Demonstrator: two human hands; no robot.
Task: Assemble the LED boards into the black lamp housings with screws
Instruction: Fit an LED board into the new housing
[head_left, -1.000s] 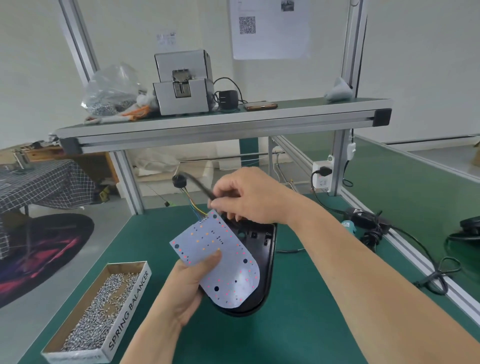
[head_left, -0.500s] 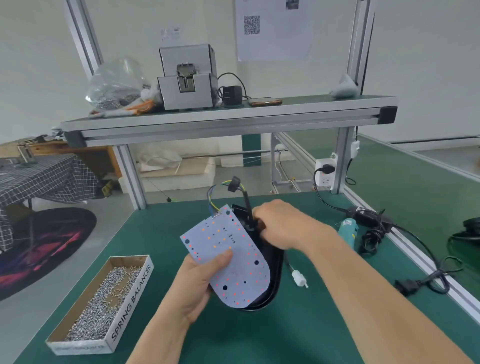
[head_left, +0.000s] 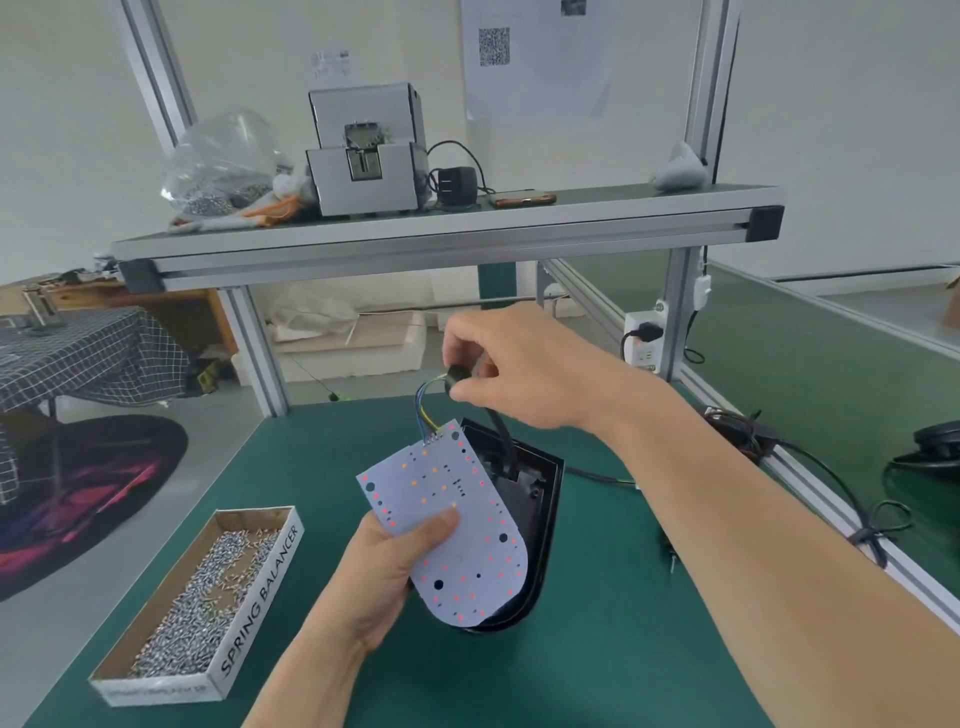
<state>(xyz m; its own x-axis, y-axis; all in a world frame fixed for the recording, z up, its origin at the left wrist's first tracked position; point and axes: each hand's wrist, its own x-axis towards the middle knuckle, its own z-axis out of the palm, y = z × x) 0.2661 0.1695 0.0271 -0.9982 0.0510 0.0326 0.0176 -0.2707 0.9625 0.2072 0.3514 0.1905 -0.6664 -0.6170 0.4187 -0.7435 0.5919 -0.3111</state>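
Note:
A white LED board (head_left: 470, 545) dotted with red and orange LEDs is tilted up over the black lamp housing (head_left: 540, 514) on the green bench. My left hand (head_left: 389, 566) grips the board at its left edge, thumb on its face. Coloured wires (head_left: 425, 408) run from the board's top edge to a black cable (head_left: 498, 431) that goes down into the housing. My right hand (head_left: 511, 371) is raised above the housing and pinches the black cable's grommet. A cardboard box of screws (head_left: 208, 592) lies to the left.
A cable with a plug (head_left: 667, 551) trails on the mat right of the housing. More black cords (head_left: 748, 434) lie along the aluminium rail at right. The overhead shelf (head_left: 415, 234) carries a grey screw feeder, a bag of screws and a phone.
My right hand has risen from inside the housing, pulling the cable and grommet up above it. The left hand keeps holding the board over the housing.

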